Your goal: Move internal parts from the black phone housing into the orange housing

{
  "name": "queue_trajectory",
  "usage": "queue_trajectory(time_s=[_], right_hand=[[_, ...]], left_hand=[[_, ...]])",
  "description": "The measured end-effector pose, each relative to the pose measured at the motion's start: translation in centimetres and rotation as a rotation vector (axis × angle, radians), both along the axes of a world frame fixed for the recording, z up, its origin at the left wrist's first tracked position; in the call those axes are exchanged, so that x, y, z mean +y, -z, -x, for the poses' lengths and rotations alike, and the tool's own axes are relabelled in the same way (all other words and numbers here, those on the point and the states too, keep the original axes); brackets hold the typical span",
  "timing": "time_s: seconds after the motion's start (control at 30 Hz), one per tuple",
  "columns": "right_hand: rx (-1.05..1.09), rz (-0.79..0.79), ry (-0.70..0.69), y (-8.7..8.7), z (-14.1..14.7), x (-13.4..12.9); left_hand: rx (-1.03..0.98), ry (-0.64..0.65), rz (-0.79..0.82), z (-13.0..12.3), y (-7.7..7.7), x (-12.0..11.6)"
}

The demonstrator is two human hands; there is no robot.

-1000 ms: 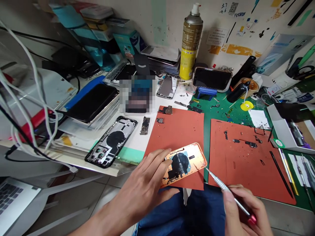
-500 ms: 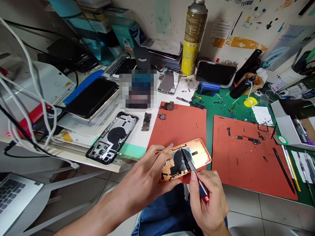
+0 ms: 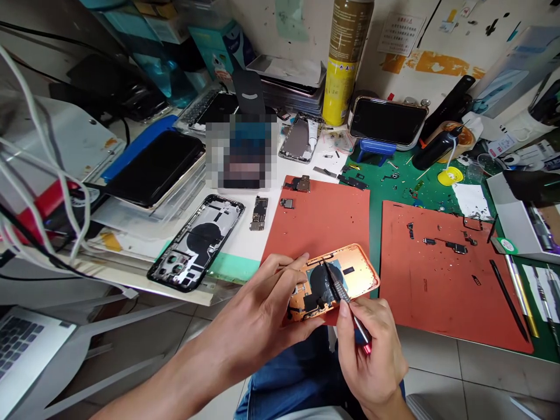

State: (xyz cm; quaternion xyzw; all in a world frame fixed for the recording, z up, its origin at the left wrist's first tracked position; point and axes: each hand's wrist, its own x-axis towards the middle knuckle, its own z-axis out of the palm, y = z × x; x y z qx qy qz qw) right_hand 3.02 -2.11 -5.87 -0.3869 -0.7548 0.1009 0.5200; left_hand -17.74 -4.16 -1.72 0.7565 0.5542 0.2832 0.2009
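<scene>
An orange-gold phone housing [image 3: 361, 271] is gripped along its left end by my left hand [image 3: 273, 297], thumb below and fingers above. It is tilted over the near edge of the red mat [image 3: 324, 221]. Inside it lies a dark round pad [image 3: 319, 284], partly peeled or creased, on a bluish square. My right hand [image 3: 374, 356] pinches a slim craft knife [image 3: 342, 291] with a knurled metal neck and a reddish end. Its dark tip rests at the upper edge of the round pad. Whether the tip is under the pad I cannot tell.
Left of the mat lie a black-rimmed phone housing [image 3: 196, 242] and a small circuit board [image 3: 259, 213]. A second red mat [image 3: 437, 291] at the right holds small parts and a black stick [image 3: 510, 300]. A tall spray can [image 3: 341, 87] and a propped phone [image 3: 388, 121] stand behind.
The view has shifted slightly. My hands still hold the housing and the craft knife, and the knife tip has moved slightly up and left along the round pad.
</scene>
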Motion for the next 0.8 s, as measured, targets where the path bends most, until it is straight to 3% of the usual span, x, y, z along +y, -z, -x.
queue_trajectory(time_s=[0.43,0.8], right_hand=[[-0.115,-0.099,-0.033,-0.57,-0.01,0.73],[-0.159,-0.167,0.007,0.23,-0.51,0.56]], left_hand=[[0.003,0.016,0.040,0.40,-0.14,0.01],[-0.015,0.021,0.051,0.33,-0.33,0.14]])
